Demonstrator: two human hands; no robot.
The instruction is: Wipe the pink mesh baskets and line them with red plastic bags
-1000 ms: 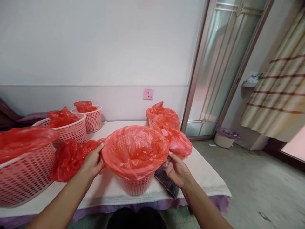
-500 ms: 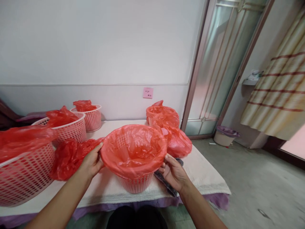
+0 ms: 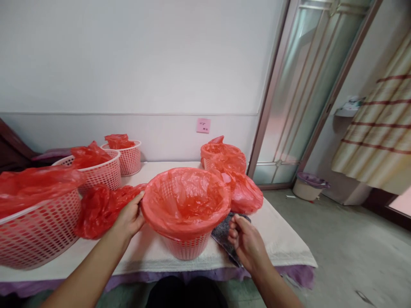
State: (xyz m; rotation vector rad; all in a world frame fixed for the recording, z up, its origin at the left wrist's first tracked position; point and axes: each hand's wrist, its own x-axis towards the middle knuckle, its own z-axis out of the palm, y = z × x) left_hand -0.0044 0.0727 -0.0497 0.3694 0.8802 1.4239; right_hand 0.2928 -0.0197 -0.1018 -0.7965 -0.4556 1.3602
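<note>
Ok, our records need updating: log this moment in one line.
left hand: grips centre basket rim | right hand: curled, apart from centre basket | red bag: inside centre basket, over rim

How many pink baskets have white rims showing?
3, all on the left: the nearest basket, the middle basket, and the farthest basket. More rims may be hidden under red plastic bags.

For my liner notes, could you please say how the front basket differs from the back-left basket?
The front basket has a red bag spread open over its rim; the back-left basket has a bunched one and shows white rim. The left grip holds the front basket; no grip touches the back-left basket. Both have perforated sides.
</note>
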